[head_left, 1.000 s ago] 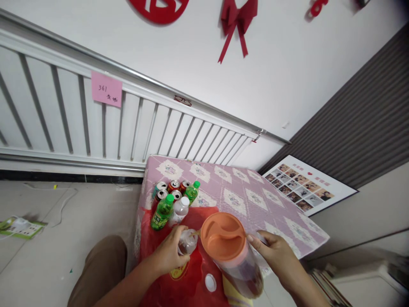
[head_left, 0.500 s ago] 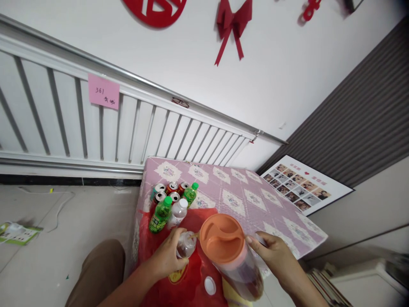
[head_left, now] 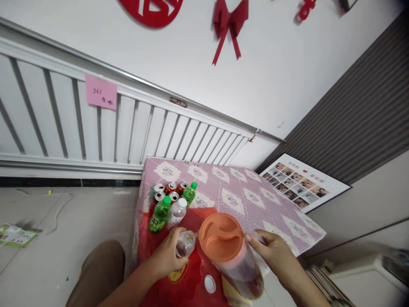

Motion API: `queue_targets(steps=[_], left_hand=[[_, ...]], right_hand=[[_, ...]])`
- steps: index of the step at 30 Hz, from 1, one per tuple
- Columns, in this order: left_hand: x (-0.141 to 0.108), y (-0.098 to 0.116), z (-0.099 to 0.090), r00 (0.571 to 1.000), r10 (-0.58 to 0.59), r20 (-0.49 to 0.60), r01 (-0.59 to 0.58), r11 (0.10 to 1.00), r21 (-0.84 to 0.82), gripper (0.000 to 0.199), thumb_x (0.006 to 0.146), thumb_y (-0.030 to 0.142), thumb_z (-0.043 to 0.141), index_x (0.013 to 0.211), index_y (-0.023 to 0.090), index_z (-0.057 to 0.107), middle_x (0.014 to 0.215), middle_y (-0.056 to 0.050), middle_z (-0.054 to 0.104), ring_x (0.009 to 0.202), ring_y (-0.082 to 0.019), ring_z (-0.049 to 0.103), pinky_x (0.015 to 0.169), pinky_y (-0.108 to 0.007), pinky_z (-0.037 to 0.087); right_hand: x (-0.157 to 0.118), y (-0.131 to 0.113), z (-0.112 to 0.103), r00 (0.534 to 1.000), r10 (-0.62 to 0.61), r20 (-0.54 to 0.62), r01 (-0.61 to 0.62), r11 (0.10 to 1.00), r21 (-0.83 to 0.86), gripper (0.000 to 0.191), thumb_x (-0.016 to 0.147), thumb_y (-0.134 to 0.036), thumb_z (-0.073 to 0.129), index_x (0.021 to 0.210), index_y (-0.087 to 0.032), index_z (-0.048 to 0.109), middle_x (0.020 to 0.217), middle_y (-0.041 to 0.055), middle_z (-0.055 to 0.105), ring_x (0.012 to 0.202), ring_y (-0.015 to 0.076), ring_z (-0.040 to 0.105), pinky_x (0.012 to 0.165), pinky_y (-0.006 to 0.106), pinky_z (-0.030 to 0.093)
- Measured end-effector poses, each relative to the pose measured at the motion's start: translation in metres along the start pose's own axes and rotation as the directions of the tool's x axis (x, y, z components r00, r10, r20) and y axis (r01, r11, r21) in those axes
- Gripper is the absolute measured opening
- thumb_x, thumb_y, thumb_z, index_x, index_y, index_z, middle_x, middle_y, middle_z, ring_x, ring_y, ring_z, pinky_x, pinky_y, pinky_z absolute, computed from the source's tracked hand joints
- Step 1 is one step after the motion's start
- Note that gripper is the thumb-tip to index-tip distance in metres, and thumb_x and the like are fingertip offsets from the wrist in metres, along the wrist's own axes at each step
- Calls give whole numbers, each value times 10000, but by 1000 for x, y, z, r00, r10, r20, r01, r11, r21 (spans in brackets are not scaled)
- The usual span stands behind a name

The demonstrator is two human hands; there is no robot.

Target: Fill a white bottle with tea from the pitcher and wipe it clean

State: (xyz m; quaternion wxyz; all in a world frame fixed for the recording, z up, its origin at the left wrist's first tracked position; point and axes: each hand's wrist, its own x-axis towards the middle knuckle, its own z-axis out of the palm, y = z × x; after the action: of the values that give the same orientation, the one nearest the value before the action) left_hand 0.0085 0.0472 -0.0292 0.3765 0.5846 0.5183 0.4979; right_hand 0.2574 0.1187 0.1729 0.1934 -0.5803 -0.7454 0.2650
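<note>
- Left hand [head_left: 166, 254]: fingers curled round a small clear bottle [head_left: 184, 246], thumb on the near side; bottle is uncapped, tilted, mouth toward the pitcher.
- Right hand [head_left: 277, 252]: fingers closed round the handle [head_left: 259, 238] of a large clear pitcher [head_left: 245, 276], thumb on top.
- Pitcher: tipped toward the bottle, orange lid [head_left: 223, 230] on, dark brownish liquid inside; spout just beside bottle mouth, thin brownish trickle between them.
- Both held over the near end of the surface, above a red plastic sheet [head_left: 188, 294].
- Loose white cap [head_left: 210, 284] on the sheet, below bottle and pitcher; yellow cloth [head_left: 232, 294] beside it, partly hidden by pitcher.
- Beyond left hand, a tight upright cluster: two green bottles [head_left: 159, 216] with green caps, one white-capped bottle [head_left: 176, 214], five opened cans [head_left: 158, 198].
- Surface [head_left: 234, 181]: purple cover, pale floral diamonds, against a white radiator [head_left: 182, 132].
- Pink note [head_left: 101, 91] on radiator, reads "361" plus characters.
- Photo board [head_left: 298, 183] leans past the surface's far right; red bow [head_left: 230, 21] on wall.
</note>
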Motion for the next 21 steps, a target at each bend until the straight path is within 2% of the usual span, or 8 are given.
queue_targets(steps=[21], left_hand=[[-1,2,0,1000,-6,-5,6,1000,3,721,631,69,669,1298,186,421,1308,-136,562,1192,-279,574,1013,-399,454]], right_hand=[[1,0,2,1000,-14,18,15,999,-42,530,744,-688,537,569,-237,319,605,-64,221,581,117,229,516,263,197]])
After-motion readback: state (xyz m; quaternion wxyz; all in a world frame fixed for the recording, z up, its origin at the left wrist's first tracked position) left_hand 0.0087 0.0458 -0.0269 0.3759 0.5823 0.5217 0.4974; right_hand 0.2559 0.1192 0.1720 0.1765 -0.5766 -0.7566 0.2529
